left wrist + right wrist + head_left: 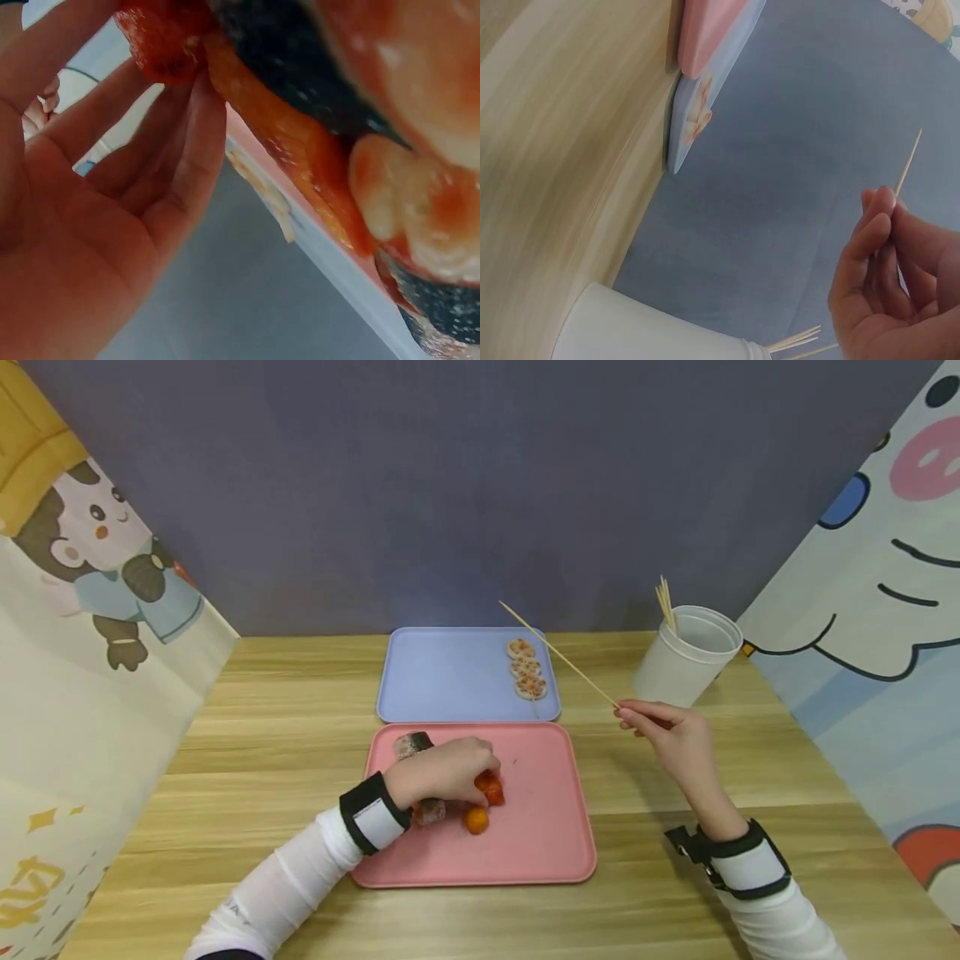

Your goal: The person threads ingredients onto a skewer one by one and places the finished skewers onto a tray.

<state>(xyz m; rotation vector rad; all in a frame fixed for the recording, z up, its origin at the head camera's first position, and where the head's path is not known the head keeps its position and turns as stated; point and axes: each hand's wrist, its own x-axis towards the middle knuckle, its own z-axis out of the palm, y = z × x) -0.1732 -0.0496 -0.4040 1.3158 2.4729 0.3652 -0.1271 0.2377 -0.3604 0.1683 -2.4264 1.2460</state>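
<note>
My left hand reaches over the pink tray, thumb and fingertips about a glossy red food piece. In the left wrist view, the red piece sits at the fingertips, beside a long orange piece. A round orange piece lies just below that hand. Dark-skinned chunks lie on the tray's left side, partly hidden by the hand. My right hand pinches one end of a thin bamboo skewer, its far tip pointing up and left; nothing is threaded on it.
Behind the pink tray, a blue tray bears lotus root slices on a skewer. A white bucket with several skewers stands at the back right. A grey wall rises behind the wooden table.
</note>
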